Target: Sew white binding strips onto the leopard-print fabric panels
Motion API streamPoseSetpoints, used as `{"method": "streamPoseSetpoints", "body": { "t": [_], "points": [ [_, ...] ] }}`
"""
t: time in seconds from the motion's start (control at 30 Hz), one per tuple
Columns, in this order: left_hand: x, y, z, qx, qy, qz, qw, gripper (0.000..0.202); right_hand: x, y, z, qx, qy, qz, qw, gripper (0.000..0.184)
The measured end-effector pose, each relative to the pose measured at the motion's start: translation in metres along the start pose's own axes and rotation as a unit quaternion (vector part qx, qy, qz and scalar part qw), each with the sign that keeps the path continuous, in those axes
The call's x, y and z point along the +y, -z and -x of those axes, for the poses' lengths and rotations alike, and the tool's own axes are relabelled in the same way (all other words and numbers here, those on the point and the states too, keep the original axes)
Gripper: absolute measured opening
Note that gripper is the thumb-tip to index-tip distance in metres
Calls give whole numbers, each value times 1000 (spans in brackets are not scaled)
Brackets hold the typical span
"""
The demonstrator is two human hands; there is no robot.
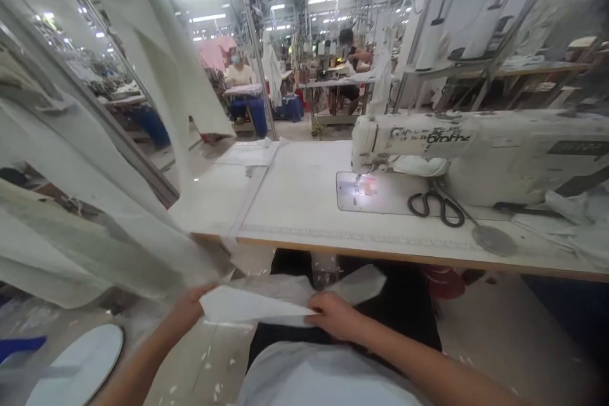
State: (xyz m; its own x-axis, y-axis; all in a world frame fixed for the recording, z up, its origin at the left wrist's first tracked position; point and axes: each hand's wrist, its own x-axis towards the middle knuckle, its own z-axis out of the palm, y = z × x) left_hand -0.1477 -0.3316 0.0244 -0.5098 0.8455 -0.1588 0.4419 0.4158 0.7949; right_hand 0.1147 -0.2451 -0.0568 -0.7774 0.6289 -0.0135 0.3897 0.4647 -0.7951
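Note:
A piece of white fabric (257, 306) stretches between my two hands, low above my lap and in front of the table edge. My right hand (333, 315) pinches its right end, thumb against fingers, with a loose flap trailing beyond. At the left end my left hand (193, 304) is closed, partly blurred, close to the hanging white cloth; the fabric's edge runs into it. Behind them stands the white sewing table (295, 203) with a sewing machine (419, 146), its needle area lit. Black-handled scissors (435, 208) lie on the machine bed.
Large white cloth pieces (109, 203) hang at the left from a metal frame. A folded white stack (250, 152) lies on the table's far left, and crumpled fabric (566, 225) at its right. A round white stool top (78, 365) stands lower left. Two people work at machines farther back.

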Motion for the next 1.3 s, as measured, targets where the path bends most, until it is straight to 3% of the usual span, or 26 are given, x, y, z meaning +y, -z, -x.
{"method": "streamPoseSetpoints", "body": {
  "t": [0.07,0.13,0.2,0.27,0.3,0.37,0.5,0.6,0.67,0.7,0.77,0.83,0.9,0.97,1.03,1.07,1.1,1.17,1.2,1.23,1.3],
  "points": [
    [-28,-1,15,-24,35,-26,999,33,9,-24,-3,-43,-1,-9,999,19],
    [-41,-13,22,-62,43,-41,996,37,6,-31,-13,-61,2,-9,998,19],
    [-38,-34,20,-137,-8,-42,990,48,-5,-26,-28,-65,3,-2,998,20],
    [-25,-58,12,-222,-89,-31,971,36,-17,-14,-42,-66,3,4,998,19],
    [-17,-67,7,-246,-104,-25,963,24,-21,-7,-47,-65,-1,7,998,17],
    [-3,-74,-2,-257,-113,-19,960,22,-21,8,-46,-74,-19,12,997,12],
    [12,-45,-11,-241,-71,42,967,27,10,32,-5,-139,-103,22,985,12],
    [22,-21,-10,-317,-22,98,943,27,30,44,33,-189,-173,25,966,16],
    [29,-11,-11,-370,-8,101,923,26,29,59,44,-226,-196,20,954,19],
    [33,-7,-14,-371,1,107,922,27,25,70,43,-238,-198,17,951,18],
    [40,3,-27,-301,25,136,944,32,8,103,26,-228,-191,16,955,16],
    [47,12,-49,-156,18,147,977,39,-16,144,-2,-156,-174,22,972,9],
    [54,14,-75,-1,-36,89,995,42,-40,181,-31,-26,-147,34,988,16],
    [58,5,-97,118,-121,-3,986,47,-60,198,-49,117,-93,51,988,31],
    [60,-16,-110,142,-229,-91,959,54,-66,184,-52,240,20,71,968,32],
    [61,-29,-114,109,-283,-133,943,55,-63,167,-48,260,79,80,959,29],
    [61,-42,-115,51,-328,-178,926,52,-55,145,-43,218,86,75,969,23],
    [62,-69,-114,-78,-364,-254,893,47,-28,96,-33,103,-27,11,994,19],
    [64,-80,-112,-123,-358,-283,881,46,-12,73,-31,78,-68,-75,992,23],
    [68,-90,-111,-150,-346,-309,873,46,4,53,-31,88,-87,-185,975,32],
    [78,-106,-110,-169,-323,-342,866,47,28,22,-39,95,-91,-249,960,50]
  ]
}}
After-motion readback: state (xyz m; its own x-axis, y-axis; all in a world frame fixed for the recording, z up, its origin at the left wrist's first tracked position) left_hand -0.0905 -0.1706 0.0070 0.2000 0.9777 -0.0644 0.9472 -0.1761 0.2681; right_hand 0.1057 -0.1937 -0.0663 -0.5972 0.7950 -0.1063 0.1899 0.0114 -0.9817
